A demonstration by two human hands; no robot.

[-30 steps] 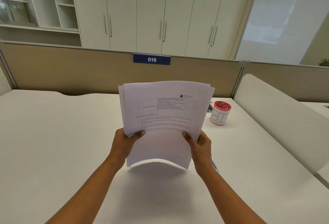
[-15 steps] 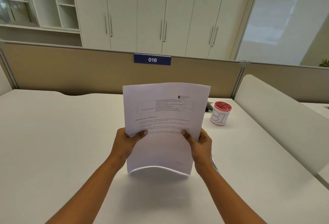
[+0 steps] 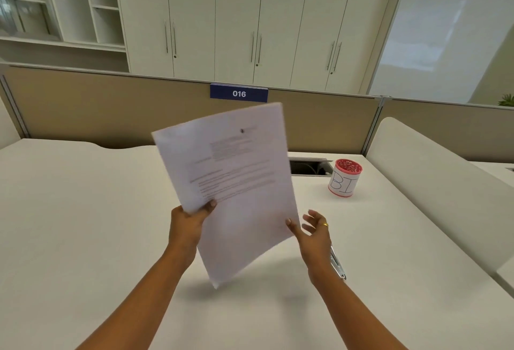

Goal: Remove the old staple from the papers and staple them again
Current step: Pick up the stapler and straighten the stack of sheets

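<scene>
As rt hand (image 3: 314, 234) lets go, papers (image 3: 230, 182) tilted.

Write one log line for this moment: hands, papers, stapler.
left hand: holds papers | right hand: open beside them | papers: tilted, off desk | stapler: on desk

1. papers (image 3: 236, 182): white, with faint grey lines of print and a small dark emblem near the top.
2. pen cup (image 3: 345, 178): red patterned rim, white label with "bi" in dark outline.
3. worktop (image 3: 83, 210): plain white.
4. partition (image 3: 111, 107): tan, with a navy sign (image 3: 239, 93) reading "016" in white.
5. ring (image 3: 325, 224): gold.
</scene>
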